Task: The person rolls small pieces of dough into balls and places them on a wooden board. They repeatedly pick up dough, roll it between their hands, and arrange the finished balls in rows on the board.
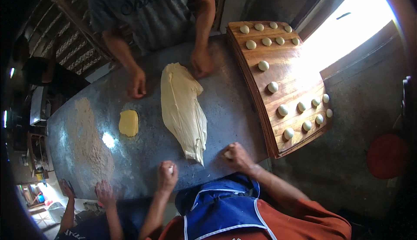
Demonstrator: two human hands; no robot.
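Observation:
My left hand [167, 175] is closed round a small pale piece of dough on the grey metal table, left of the big dough mass. My right hand [236, 157] is also closed over a pale dough piece, low on the table to the right. Between and beyond them lies a long, creamy dough mass [182, 112] with a pointed near end. A flat yellow slab [128, 122], butter-like, lies to its left.
The metal table [230, 109] has a strewn flour patch [89, 144] at left. Stacked wooden boards [291, 101] at right hold several dough balls. A co-worker's hands [137, 86] are across the table; another's [105, 192] are at lower left. A red round object [386, 155] is far right.

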